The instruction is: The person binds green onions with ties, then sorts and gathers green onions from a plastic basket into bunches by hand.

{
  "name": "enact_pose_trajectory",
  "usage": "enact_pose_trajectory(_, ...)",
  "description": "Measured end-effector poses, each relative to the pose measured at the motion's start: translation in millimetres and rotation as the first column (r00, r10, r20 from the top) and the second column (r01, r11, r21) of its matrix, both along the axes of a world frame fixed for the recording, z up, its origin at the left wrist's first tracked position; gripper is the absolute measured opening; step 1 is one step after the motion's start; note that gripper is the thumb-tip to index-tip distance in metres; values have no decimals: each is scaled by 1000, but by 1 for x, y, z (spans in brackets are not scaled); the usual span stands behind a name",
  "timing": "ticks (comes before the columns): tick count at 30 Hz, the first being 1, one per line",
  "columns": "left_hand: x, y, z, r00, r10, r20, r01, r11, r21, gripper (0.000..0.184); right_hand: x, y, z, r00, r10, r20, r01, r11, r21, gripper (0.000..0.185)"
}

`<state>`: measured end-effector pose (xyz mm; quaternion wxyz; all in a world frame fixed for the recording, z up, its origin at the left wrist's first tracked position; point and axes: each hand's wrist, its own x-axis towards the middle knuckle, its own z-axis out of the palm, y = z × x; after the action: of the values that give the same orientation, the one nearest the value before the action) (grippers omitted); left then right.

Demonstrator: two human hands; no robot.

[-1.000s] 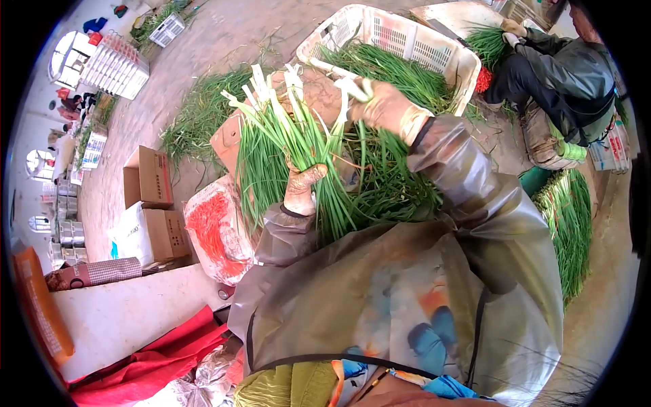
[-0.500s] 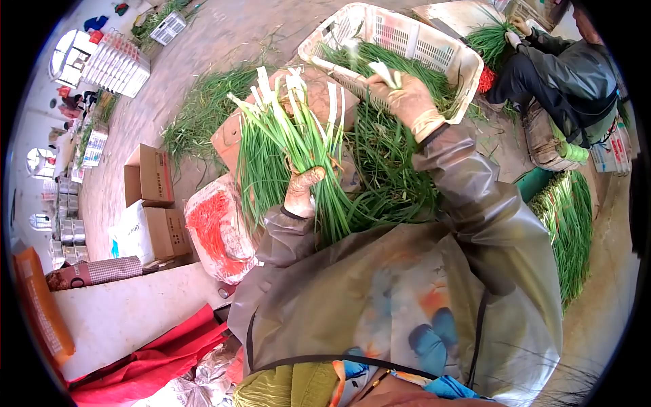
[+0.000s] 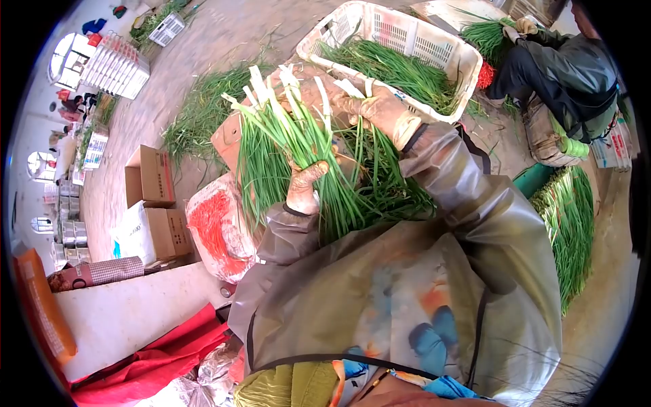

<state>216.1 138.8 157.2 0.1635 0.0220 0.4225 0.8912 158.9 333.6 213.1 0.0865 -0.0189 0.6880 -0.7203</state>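
My left hand (image 3: 305, 186), gloved, is closed around a thick bunch of spring onions (image 3: 290, 125), white ends up and away from me, green leaves hanging down. To its right, my gloved right hand (image 3: 385, 114) grips a few more spring onions (image 3: 349, 88). Their white ends poke out past the fingers, and green leaves trail below the hand. The right fingertips are close to the bunch's white ends, but I cannot tell whether they touch. Loose green leaves (image 3: 397, 193) lie beneath both hands, in front of my raincoat.
A white plastic crate (image 3: 468, 74) with greens stands ahead to the right. Red ties (image 3: 215, 220) lie on a sack at left, near cardboard boxes (image 3: 166, 234). More spring onions (image 3: 569, 230) are stacked at my right. A co-worker (image 3: 566, 74) sits beyond, handling greens.
My right hand has moved left and slightly down from beside the crate, bringing its stalks close to the bunch. My left hand stays nearly in place, still holding the bunch.
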Motion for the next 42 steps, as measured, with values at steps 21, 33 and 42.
enact_pose_trajectory(21,-6,-17,-36,995,-76,66,54,957,286,36,12,18,4,982,188,-4,-188,982,23,44)
enact_pose_trajectory(33,11,-40,-17,1000,23,-20,-19,976,216,33,-55,129,4,858,-430,-282,511,772,378,28)
enact_pose_trajectory(42,-1,-32,-30,999,-41,8,40,993,107,36,-22,102,24,985,-123,-118,119,992,-41,26)
